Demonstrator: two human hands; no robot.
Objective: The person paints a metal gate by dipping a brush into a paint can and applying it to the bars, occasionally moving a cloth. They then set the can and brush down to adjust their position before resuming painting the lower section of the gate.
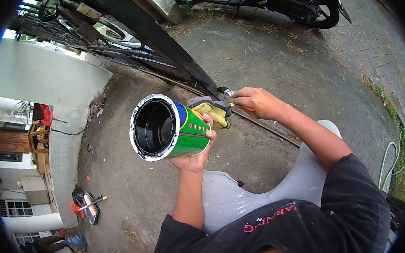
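Observation:
My left hand (192,161) is wrapped round a green and blue paint can (191,135), tilted so its open mouth faces me. Black paint coats the inside, and smears ring the white rim. In my right hand (256,102) is a paintbrush (229,92) with an orange handle and dark bristles. The bristles are right at the lower end of the black metal gate (171,51). Partly hidden behind the can is a yellow and grey thing (218,114), which looks like a shoe.
A metal rail (271,131) runs along the concrete below the gate. A motorbike (292,0) is parked beyond it. On the left lie a paint tray (92,209) with a roller and a black bag (78,196). A green hose (387,163) curls at the right.

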